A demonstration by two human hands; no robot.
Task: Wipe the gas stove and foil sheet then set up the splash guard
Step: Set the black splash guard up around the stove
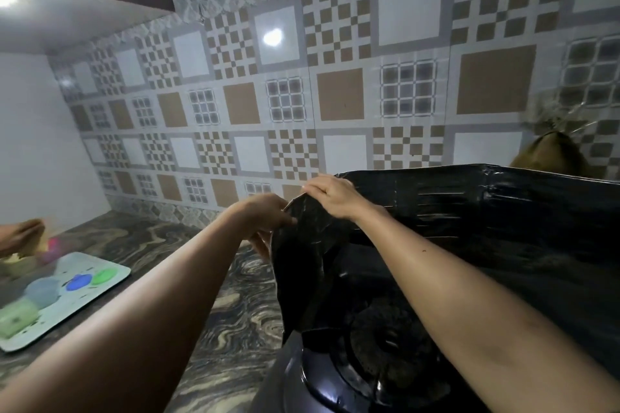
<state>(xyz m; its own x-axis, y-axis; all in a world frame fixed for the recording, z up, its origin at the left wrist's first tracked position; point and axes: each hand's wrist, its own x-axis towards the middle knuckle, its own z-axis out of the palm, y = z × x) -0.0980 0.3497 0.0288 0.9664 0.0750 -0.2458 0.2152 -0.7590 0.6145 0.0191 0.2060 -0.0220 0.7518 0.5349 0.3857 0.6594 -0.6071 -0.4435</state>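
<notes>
Looking at it now, the splash guard (pixel 469 211) is already stood up behind the gas stove (pixel 369 362), running along the tiled wall (pixel 335 94), with its left end panel folded forward over the burner. That panel's top corner is gripped from both sides: the left hand (pixel 265 214) is curled round its outer edge, and the right hand (pixel 332 194) is pinched over the top edge, fingers pressed together.

The guard reads as thin, black, foil-covered board, so it's probably light and stiff across the panels but floppy at the creases. It looks wrinkled, so it could dent or tear if yanked. The top edge near a fold seems the safest spot to be held, as is done here, not the middle of a panel.

A tray (pixel 107 271) with coloured lids can be seen on the counter (pixel 208 278), well off to the left.
</notes>
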